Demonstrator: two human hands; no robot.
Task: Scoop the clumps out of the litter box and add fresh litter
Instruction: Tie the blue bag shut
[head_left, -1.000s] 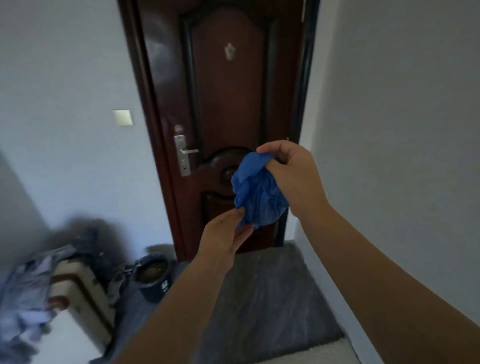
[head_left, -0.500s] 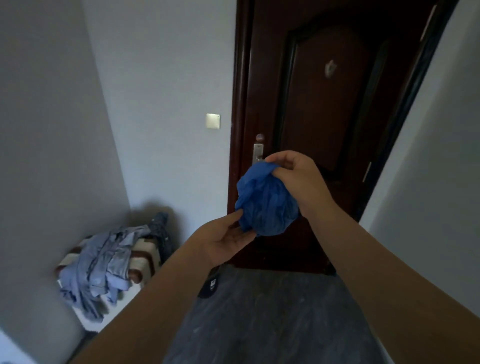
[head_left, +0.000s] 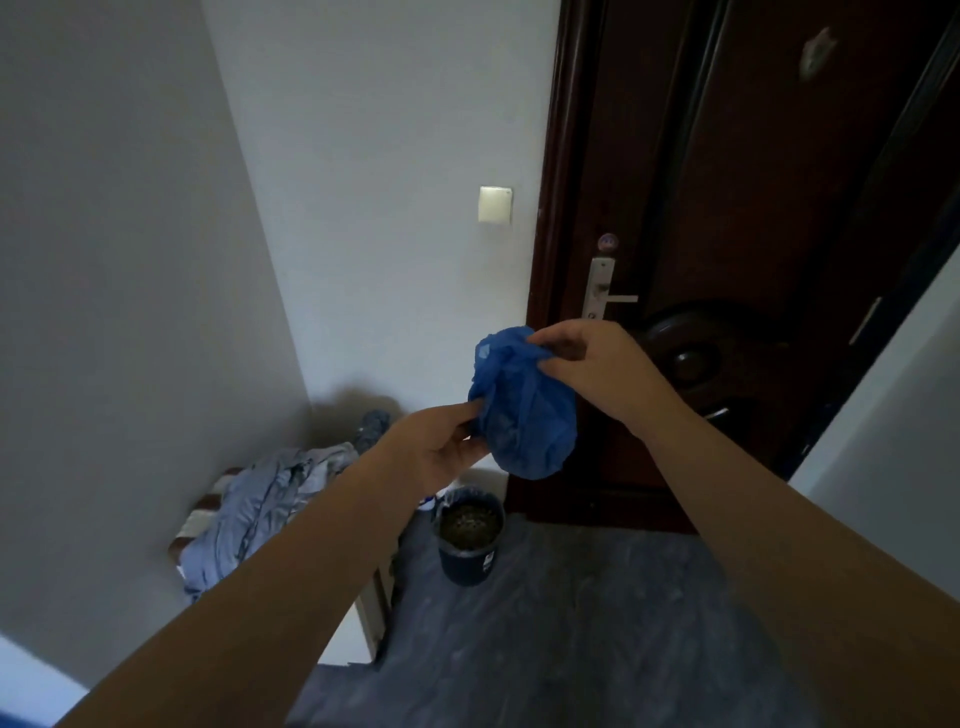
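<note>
A bulging blue plastic bag (head_left: 522, 410) hangs in mid-air at chest height in a hallway, held between a person's two bare hands in front of a dark wooden door (head_left: 753, 182). The right hand (head_left: 587, 364) pinches the bag's gathered neck between thumb and curled fingers. The left hand (head_left: 441, 447), palm turned up, takes the lower left side of the bundle between thumb and fingertips.

The film looks thin, soft and slack, rounded at the bottom by whatever fills it, and probably light to moderate in weight. The twisted neck is likely the safest place to hold it, with a hand under the base to spare the plastic from tearing.

Below the bag, on a floor covered with grey sheeting (head_left: 571, 623), stands a small dark bucket (head_left: 465, 564) filled with a granular material, possibly litter. To its left a heap of pale blue clothes (head_left: 265, 499) lies on a low striped seat in the corner. A cream wall switch (head_left: 495, 204) and a metal door handle (head_left: 605, 296) sit above. No litter box is in view.
</note>
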